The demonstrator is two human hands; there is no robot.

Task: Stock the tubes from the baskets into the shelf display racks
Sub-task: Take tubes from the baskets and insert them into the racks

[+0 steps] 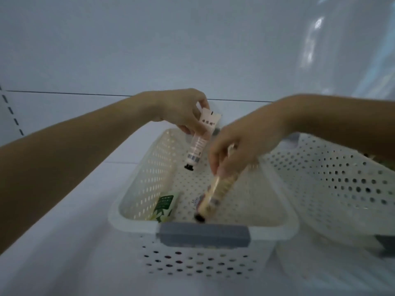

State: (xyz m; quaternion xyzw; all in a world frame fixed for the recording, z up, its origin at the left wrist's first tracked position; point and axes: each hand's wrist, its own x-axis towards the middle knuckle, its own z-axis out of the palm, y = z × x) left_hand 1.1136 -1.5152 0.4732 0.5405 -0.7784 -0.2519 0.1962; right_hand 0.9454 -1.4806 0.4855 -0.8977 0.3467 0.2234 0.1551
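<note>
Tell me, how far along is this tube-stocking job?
Done: cannot tell, as no display rack is in view. In hand: the left hand holds a pink tube and the right hand a yellowish tube, both over the white basket. Left: a green tube lies in that basket, and both held tubes need shelving.

The right hand [241, 144] is smeared by motion, and so is the yellowish tube [215, 193] it grips, its print unreadable; a further tube [197, 202] under it shows only a sliver; the green tube [165, 207] loses its lower end behind the near rim of the left basket [136, 223]; the right basket [333, 184] runs off the right edge (its contents behind the forearm cannot be made out); lettering on the pink tube [201, 139], pinched by the left hand [183, 112], is too small to read.
</note>
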